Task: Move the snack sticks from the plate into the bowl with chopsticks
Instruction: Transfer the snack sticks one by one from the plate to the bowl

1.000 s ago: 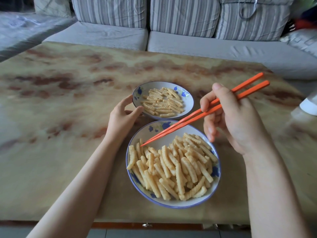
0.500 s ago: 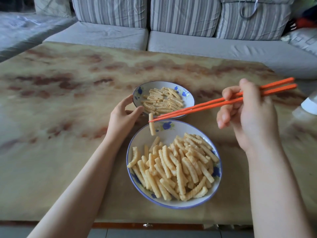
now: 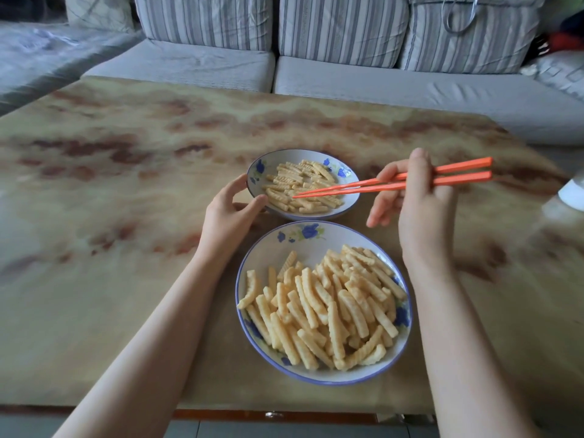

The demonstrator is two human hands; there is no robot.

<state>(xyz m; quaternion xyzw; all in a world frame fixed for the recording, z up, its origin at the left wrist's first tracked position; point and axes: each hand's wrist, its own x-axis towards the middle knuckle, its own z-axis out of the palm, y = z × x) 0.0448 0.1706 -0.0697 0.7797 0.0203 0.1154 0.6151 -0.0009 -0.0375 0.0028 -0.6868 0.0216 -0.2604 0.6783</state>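
Observation:
A large blue-rimmed plate (image 3: 316,238) close to me holds a heap of ridged yellow snack sticks (image 3: 331,311). Just behind it stands a smaller blue-flowered bowl (image 3: 349,173) with a thinner layer of sticks (image 3: 300,181). My left hand (image 3: 230,210) grips the bowl's left rim between thumb and fingers. My right hand (image 3: 417,210) holds a pair of orange chopsticks (image 3: 363,186). Their tips hover over the sticks in the bowl's left half, almost closed, with no stick visibly between them.
The dishes stand on a marbled tan table (image 3: 126,216) whose front edge runs just below the plate. A grey striped sofa (image 3: 347,74) lies beyond the far edge. A blurred white object (image 3: 572,192) sits at the right border.
The chopsticks lifted one stick from the plate and carried it over to the bowl; now their tips are over the bowl with nothing in them. My left hand stayed on the bowl's rim.

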